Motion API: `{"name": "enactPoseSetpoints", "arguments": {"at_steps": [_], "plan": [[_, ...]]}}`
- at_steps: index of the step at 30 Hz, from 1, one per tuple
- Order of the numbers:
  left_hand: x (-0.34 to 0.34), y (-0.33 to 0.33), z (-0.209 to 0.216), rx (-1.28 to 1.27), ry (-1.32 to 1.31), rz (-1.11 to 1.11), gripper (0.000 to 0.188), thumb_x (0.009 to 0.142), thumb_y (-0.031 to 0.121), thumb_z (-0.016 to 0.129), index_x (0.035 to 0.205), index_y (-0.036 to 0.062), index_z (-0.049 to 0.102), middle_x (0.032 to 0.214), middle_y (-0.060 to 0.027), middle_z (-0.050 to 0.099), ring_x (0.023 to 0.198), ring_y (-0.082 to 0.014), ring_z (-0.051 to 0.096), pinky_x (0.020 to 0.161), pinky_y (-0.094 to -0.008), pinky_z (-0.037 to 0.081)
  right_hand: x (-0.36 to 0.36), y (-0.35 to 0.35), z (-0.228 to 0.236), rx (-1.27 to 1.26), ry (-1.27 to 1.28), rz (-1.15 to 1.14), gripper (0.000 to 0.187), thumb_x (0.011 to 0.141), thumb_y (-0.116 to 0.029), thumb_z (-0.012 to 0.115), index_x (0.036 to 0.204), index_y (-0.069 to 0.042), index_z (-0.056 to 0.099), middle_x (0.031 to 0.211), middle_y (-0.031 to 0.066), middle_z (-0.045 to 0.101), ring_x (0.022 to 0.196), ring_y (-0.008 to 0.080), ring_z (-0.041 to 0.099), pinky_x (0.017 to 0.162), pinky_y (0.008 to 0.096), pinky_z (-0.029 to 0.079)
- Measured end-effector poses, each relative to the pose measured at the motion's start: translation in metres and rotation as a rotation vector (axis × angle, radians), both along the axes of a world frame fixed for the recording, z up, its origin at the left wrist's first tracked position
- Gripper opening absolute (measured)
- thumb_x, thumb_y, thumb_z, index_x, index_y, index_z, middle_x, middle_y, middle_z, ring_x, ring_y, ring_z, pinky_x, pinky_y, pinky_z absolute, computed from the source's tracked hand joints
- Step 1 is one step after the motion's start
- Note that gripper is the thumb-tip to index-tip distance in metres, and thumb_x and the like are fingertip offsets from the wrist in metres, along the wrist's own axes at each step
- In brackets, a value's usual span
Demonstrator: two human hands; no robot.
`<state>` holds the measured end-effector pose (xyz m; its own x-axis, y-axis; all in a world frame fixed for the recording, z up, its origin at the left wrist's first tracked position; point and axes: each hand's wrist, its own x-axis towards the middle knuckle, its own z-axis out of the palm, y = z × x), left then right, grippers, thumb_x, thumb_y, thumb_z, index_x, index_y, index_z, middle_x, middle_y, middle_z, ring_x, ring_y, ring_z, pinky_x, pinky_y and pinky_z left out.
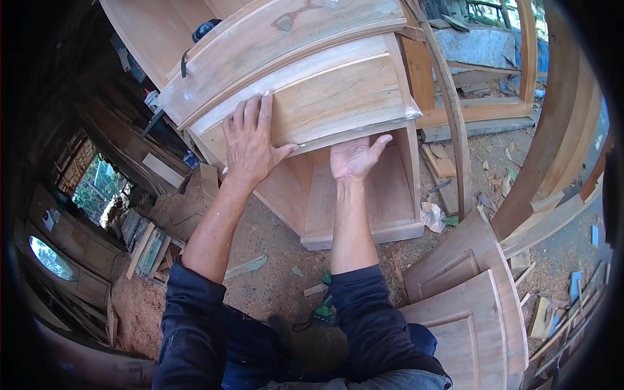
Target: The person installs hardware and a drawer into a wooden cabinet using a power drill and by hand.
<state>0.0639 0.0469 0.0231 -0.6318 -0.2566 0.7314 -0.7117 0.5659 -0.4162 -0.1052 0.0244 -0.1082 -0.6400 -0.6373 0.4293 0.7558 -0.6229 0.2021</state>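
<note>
A curved, unpainted wooden cabinet (408,170) stands in front of me, with a pale drawer (338,97) above its open lower compartment (318,201). My left hand (250,144) lies against the left part of the drawer front. Its fingers stretch upward and the thumb reaches the lower edge. Under that edge, my right hand (356,158) is palm up inside the compartment opening, thumb out to the side. Its fingertips are hidden behind the drawer, so I cannot tell whether they touch its underside.
Curved wooden door panels (458,318) lean at the lower right. Tall curved wooden pieces (559,130) stand on the right. A green tool (323,312) lies by my feet. A dark object with a strap (205,30) rests on the cabinet top. Offcuts and sawdust (138,305) cover the floor.
</note>
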Motion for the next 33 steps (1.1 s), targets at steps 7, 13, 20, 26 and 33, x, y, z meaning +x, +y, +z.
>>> {"name": "enactPoseSetpoints", "arguments": {"at_steps": [7, 13, 20, 26, 33], "plan": [[-0.010, 0.004, -0.001, 0.033, -0.013, 0.091, 0.127, 0.053, 0.037, 0.095, 0.154, 0.0029, 0.026, 0.144, -0.0179, 0.039, 0.132, -0.0364, 0.038, 0.107, -0.0568, 0.030, -0.022, -0.024, 0.007, 0.070, 0.028, 0.240, 0.091, 0.091, -0.075, 0.044, 0.155, -0.011, 0.032, 0.157, 0.0107, 0.036, 0.144, 0.0300, 0.034, 0.118, 0.0499, 0.030], [-0.012, 0.001, -0.005, -0.016, -0.070, 0.048, 0.129, 0.051, 0.039, 0.095, 0.154, 0.0021, 0.026, 0.144, -0.0186, 0.038, 0.134, -0.0379, 0.036, 0.106, -0.0612, 0.029, -0.014, -0.028, 0.003, -0.035, 0.163, 0.243, 0.090, 0.090, -0.076, 0.043, 0.154, -0.013, 0.034, 0.155, 0.0104, 0.039, 0.142, 0.0311, 0.036, 0.116, 0.0508, 0.032], [-0.010, -0.003, 0.010, 0.030, -0.124, 0.014, 0.132, 0.048, 0.037, 0.097, 0.155, 0.0038, 0.026, 0.139, -0.0207, 0.039, 0.130, -0.0391, 0.039, 0.104, -0.0565, 0.032, -0.002, -0.018, -0.010, -0.081, 0.052, 0.283, 0.103, 0.081, -0.081, 0.055, 0.155, -0.014, 0.032, 0.156, 0.0061, 0.038, 0.143, 0.0274, 0.034, 0.118, 0.0511, 0.027], [-0.010, -0.013, 0.018, 0.044, -0.142, -0.028, 0.131, 0.048, 0.035, 0.097, 0.154, 0.0033, 0.026, 0.134, -0.0218, 0.041, 0.125, -0.0398, 0.042, 0.100, -0.0532, 0.033, 0.007, -0.012, -0.003, -0.100, 0.015, 0.264, 0.110, 0.077, -0.085, 0.056, 0.156, -0.015, 0.029, 0.158, 0.0055, 0.034, 0.143, 0.0270, 0.034, 0.118, 0.0520, 0.028], [-0.012, -0.007, 0.017, 0.020, -0.152, -0.005, 0.127, 0.048, 0.031, 0.096, 0.151, 0.0005, 0.028, 0.131, -0.0230, 0.041, 0.121, -0.0401, 0.043, 0.101, -0.0527, 0.034, -0.001, -0.036, 0.002, -0.187, 0.073, 0.241, 0.094, 0.087, -0.076, 0.050, 0.155, -0.014, 0.032, 0.155, 0.0075, 0.038, 0.142, 0.0299, 0.035, 0.116, 0.0527, 0.031]]}}
